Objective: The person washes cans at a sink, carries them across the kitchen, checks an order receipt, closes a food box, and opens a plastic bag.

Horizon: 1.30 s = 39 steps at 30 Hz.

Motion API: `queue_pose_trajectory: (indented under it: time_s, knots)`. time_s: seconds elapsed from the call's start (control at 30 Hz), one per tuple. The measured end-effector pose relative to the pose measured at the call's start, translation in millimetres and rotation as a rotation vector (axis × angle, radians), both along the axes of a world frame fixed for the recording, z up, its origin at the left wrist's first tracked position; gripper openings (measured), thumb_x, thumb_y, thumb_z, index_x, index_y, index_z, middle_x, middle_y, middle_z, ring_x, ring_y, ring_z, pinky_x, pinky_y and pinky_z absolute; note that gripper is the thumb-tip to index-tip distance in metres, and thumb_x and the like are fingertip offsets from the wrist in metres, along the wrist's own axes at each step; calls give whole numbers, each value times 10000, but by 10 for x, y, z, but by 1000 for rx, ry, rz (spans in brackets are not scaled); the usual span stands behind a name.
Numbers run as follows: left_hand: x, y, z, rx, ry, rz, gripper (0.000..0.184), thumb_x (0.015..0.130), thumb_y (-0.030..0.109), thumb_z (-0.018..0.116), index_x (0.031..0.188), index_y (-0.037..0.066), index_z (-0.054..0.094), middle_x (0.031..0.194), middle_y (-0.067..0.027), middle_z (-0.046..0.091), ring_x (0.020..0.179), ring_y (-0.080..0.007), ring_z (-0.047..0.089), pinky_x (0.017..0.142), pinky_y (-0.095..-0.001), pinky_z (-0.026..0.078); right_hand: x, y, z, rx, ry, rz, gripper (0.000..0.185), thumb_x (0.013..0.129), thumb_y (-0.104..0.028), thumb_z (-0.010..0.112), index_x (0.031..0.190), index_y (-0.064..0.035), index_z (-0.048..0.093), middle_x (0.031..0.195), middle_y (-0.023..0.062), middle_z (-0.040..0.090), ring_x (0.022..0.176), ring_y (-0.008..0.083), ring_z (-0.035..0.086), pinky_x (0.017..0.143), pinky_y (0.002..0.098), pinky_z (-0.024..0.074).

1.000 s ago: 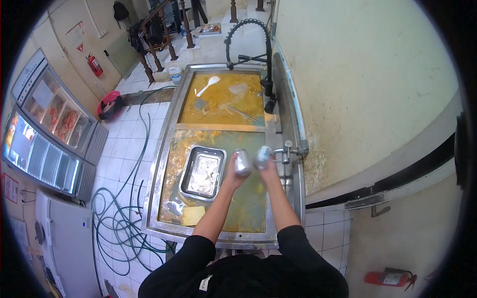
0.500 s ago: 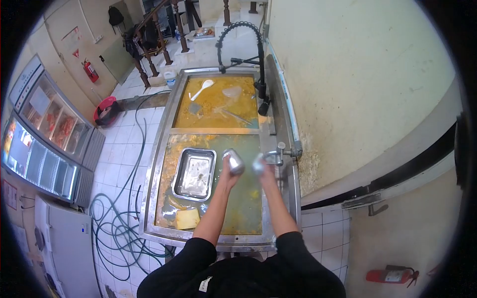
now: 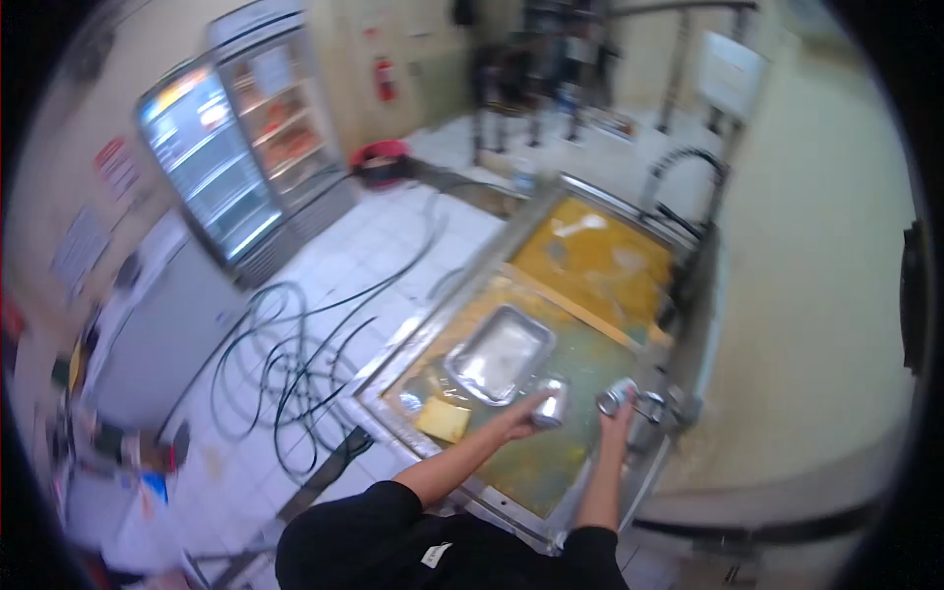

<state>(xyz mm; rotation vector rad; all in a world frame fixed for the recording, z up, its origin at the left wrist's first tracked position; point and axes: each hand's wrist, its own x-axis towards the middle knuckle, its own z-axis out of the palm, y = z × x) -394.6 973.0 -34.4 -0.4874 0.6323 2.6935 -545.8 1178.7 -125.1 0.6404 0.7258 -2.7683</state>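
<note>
My left hand (image 3: 521,419) is wrapped around a shiny metal cup (image 3: 552,401) above the near sink basin. In my right hand (image 3: 617,413), near the tap, is a second small metal container (image 3: 614,395); blur hides whether it is a cup or has a lid. The two containers are apart. Left of my left hand, a rectangular steel tray (image 3: 501,352) lies in the basin's murky water (image 3: 536,462). A yellow sponge-like block (image 3: 443,420) rests at the basin's near left corner.
The far basin of orange-brown water (image 3: 580,261) holds a white spoon (image 3: 580,226). A metal tap (image 3: 651,405) and black spray hose (image 3: 723,167) line the right side, by the wall. Green hose (image 3: 285,344) coils on the floor at left, near a glass-door fridge (image 3: 211,162).
My view has swung left and tilted, so the sink sits further right. Both hands still hold the metal containers, and the left cup is now close beside the tray.
</note>
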Motion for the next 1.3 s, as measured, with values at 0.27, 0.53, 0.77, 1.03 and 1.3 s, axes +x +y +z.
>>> queue_pose_trajectory:
  time_s: [0.27, 0.53, 0.77, 1.03, 1.3]
  knots:
    - [838, -686, 183, -178, 19, 78, 517, 805, 392, 617, 1173, 62, 463, 1037, -82, 581, 883, -177, 589, 779, -303, 498, 284, -64, 305, 299, 207, 43, 389, 722, -219, 689, 1029, -160, 456, 975, 68, 544, 841, 198, 551, 686, 364, 498]
    - [1243, -949, 562, 41, 41, 311, 545, 844, 506, 490, 1184, 82, 451, 1028, -93, 591, 901, -206, 598, 799, -336, 506, 71, 33, 16, 598, 451, -87, 376, 750, -251, 652, 1064, -114, 496, 1044, 109, 508, 944, 263, 529, 792, 393, 485]
    - [1112, -1024, 597, -117, 121, 368, 715, 846, 630, 259, 1233, 50, 418, 1090, -138, 557, 956, -264, 585, 846, -376, 493, -20, -103, 199, -56, 61, 106, 300, 778, -352, 614, 968, -126, 558, 925, 54, 598, 826, 236, 571, 744, 430, 486]
    - [963, -894, 573, 14, 212, 232, 582, 873, 478, 342, 1259, 44, 381, 1172, -140, 504, 1068, -283, 515, 949, -492, 394, 17, -103, 84, -16, 27, 166, 346, 744, -375, 651, 956, -126, 534, 902, 49, 569, 824, 245, 556, 745, 431, 474]
    - [558, -587, 391, -8, 112, 196, 540, 824, 360, 539, 1222, 27, 390, 1111, -132, 532, 985, -297, 560, 909, -469, 446, -22, 178, 201, 65, -10, 54, 512, 669, -402, 727, 1040, -118, 517, 894, 94, 574, 758, 307, 567, 710, 471, 479]
